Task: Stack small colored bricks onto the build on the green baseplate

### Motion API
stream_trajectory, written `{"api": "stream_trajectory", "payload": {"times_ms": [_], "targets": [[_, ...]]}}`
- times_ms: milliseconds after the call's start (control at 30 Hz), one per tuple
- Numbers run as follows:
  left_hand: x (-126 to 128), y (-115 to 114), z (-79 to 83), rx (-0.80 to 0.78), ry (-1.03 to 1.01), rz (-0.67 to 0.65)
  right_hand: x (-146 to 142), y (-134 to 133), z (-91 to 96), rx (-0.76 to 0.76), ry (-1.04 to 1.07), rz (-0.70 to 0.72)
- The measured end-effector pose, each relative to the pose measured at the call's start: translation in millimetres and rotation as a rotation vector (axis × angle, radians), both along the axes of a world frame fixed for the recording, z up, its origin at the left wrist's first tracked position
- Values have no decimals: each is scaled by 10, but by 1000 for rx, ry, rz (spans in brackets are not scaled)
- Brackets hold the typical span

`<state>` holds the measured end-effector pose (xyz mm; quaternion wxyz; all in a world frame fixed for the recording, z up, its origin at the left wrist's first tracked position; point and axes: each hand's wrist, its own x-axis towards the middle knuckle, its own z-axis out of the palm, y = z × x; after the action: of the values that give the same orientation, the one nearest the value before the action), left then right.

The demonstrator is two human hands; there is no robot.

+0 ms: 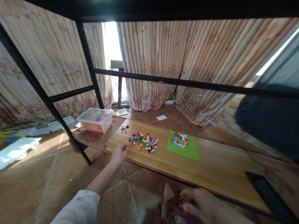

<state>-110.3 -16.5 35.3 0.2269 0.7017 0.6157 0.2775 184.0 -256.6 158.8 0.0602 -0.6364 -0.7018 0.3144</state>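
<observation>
My left hand [119, 154] reaches to the near left part of the wooden board, its thumb and fingers drawn together. A tiny orange toy brick [129, 145] shows right at the fingertips; whether it is gripped is too small to tell. Just beyond lies a loose pile of small multicoloured toy bricks [143, 140]. To the right, a low rectangular build of stacked bricks [180, 140] sits on a green baseplate [172, 148]. My right hand [201, 204] rests over my knee on patterned cloth, holding nothing, with thumb and fingers apart.
The wooden board [219, 163] lies on a low dark-framed shelf. At its left are a small dark-and-green brick piece [124, 127] and a clear plastic box [96, 117] with an orange label. A dark flat tablet-like object [268, 190] lies at right. Black metal bars [86, 50] surround the space.
</observation>
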Motion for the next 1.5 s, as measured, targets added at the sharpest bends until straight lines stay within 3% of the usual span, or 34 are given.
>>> {"api": "stream_trajectory", "payload": {"times_ms": [100,200,300,367,467,533,633,733,867,1033,1267,1400,1500], "targets": [[76,86,-12,34,107,-38,-112,413,-17,-31,35,73],[127,162,16,62,183,-99,-210,735,13,50,89,83],[131,228,22,73,221,-158,-124,959,-1,118,210,83],[118,248,-1,97,243,-176,104,1104,-80,243,291,-41],[114,201,-38,139,209,-163,646,1380,-299,544,332,-415],[153,109,-37,143,128,-144,1024,1601,-488,665,274,-609],[309,-83,13,123,-11,-142,1440,1910,-792,712,217,-693],[603,-254,84,110,-146,-207,1659,2080,-1087,708,204,-734],[1130,-324,145,63,-264,-355,1758,2028,-1433,708,151,-762],[1598,-288,111,23,-380,-416,1659,1814,-1682,691,81,-634],[1474,-370,1,-58,-487,-319,1447,1536,-1685,688,44,-462],[1404,-393,45,-72,-502,-265,1344,1332,-1692,701,10,-352],[1471,-435,113,-55,-533,-279,1279,1212,-1725,733,-3,-343]]}}
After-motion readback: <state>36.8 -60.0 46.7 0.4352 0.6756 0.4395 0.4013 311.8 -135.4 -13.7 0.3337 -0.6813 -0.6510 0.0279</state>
